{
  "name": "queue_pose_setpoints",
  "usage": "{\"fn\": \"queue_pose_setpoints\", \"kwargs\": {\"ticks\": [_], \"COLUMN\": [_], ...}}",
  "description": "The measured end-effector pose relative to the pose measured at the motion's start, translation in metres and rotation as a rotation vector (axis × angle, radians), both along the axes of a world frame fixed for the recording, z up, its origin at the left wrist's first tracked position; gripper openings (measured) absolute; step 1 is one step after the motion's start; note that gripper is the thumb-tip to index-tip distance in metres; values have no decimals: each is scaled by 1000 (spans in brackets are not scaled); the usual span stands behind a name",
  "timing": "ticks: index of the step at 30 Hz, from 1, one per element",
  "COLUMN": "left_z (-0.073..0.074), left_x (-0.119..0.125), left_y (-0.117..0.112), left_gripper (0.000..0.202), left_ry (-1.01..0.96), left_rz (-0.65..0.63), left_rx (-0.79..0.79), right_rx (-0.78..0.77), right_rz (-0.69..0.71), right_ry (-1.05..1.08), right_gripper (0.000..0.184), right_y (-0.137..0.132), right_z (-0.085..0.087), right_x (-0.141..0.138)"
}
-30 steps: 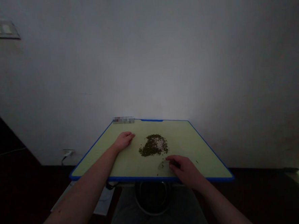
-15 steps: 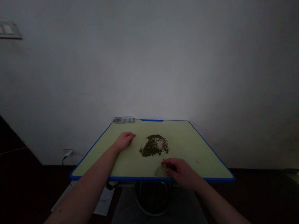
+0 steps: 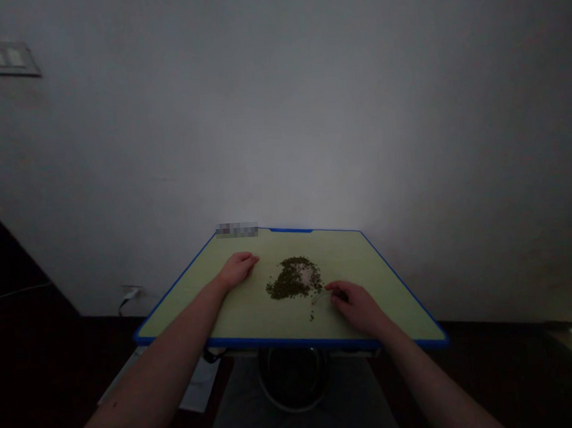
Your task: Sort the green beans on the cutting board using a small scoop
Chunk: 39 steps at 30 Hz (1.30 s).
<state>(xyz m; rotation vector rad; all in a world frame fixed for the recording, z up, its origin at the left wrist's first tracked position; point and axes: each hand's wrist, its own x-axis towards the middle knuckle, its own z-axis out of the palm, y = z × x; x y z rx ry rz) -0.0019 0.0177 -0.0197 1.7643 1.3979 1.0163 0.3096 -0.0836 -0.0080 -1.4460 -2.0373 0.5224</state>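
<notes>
Head view: locate mung-like beans (image 3: 286,286) and pale grains (image 3: 310,275) at frame centre, apparently under separation. Note left hand (image 3: 237,268), centre-left, loosely curled, contents indiscernible; right hand (image 3: 357,308), lower centre, pinching thin curved tool (image 3: 321,295). Next, probably: draw stray beans (image 3: 311,316) nearer.

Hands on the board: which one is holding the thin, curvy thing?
The right hand, nearer the front of the board: the thin curvy thing sticks out from it. The left hand, farther back, shows nothing held.

Loose grainy green heap (image 3: 288,283), pale patch (image 3: 307,275) at right, wiry tool (image 3: 322,294) just beside.
</notes>
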Motion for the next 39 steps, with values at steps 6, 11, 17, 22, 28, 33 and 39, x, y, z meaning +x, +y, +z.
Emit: {"fn": "queue_pose_setpoints", "kwargs": {"ticks": [6, 11, 17, 22, 28, 33, 39], "left_z": [0, 5, 3, 2, 4, 4, 5], "left_x": [0, 2, 1, 0, 1, 0, 0], "left_y": [-1, -5, -2, -1, -2, -1, -2], "left_gripper": [38, 39, 39, 38, 37, 38, 38], "left_ry": [-2, 2, 13, -20, -30, -4, 8], "left_rz": [2, 11, 7, 15, 12, 10, 9], "left_rx": [0, -12, 7, -17, -32, -9, -2], "right_rx": [-20, -42, -43, -54, -77, -100, -79], "right_rz": [64, 75, 74, 49, 37, 81, 85], "right_ry": [1, 2, 7, 10, 8, 28, 41], "right_gripper": [30, 29, 29, 30, 31, 30, 30], "right_y": [-10, -18, -23, -30, -38, -44, -41], "right_z": [0, 3, 4, 6, 7, 8, 9], "right_x": [-9, -12, -13, -8, -1, -8, -10]}}
